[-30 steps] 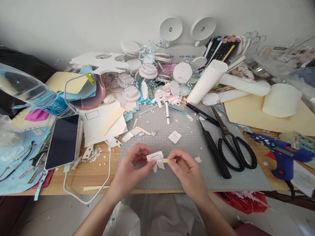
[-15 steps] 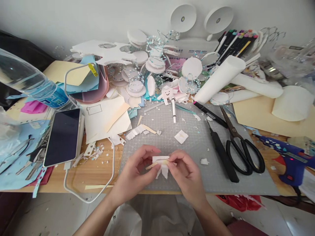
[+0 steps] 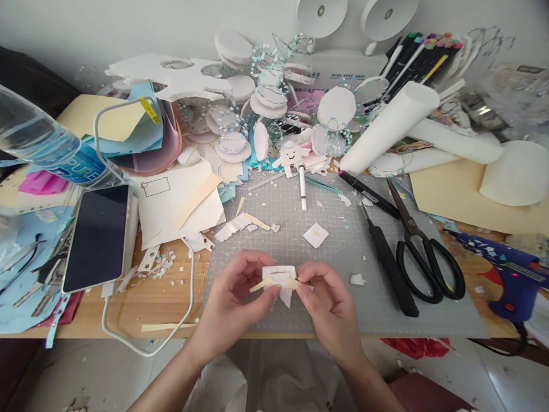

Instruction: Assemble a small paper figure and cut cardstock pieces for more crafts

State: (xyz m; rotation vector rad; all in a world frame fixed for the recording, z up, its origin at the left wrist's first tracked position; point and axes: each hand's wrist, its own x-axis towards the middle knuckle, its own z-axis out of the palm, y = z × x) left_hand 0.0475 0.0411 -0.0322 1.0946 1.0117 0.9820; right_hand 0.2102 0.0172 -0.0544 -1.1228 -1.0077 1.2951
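Note:
Over the front of the grey cutting mat [image 3: 266,200], a small folded white paper piece [image 3: 278,271] with torn lower edges is pinched between the thumb and fingers of my left hand [image 3: 235,303]. A narrow cream paper strip [image 3: 291,283] crosses it, its left end sticking out past my left thumb. My right hand [image 3: 332,306] pinches the strip's right end at the edge of the white piece. The middle of the strip lies hidden under my left thumb. A small white square [image 3: 316,235] rests on the mat beyond my hands.
Right of my hands lie a black-handled craft knife [image 3: 390,269], scissors [image 3: 422,246] and a blue glue gun [image 3: 506,263]. A phone [image 3: 98,234] and cable sit left, beside a water bottle [image 3: 64,149]. White foam discs [image 3: 268,103] and rolls [image 3: 390,129] crowd the back.
My fingers have shifted slightly on the paper piece, so more of its white face and the strip's right part show. The whole view has tilted a little.

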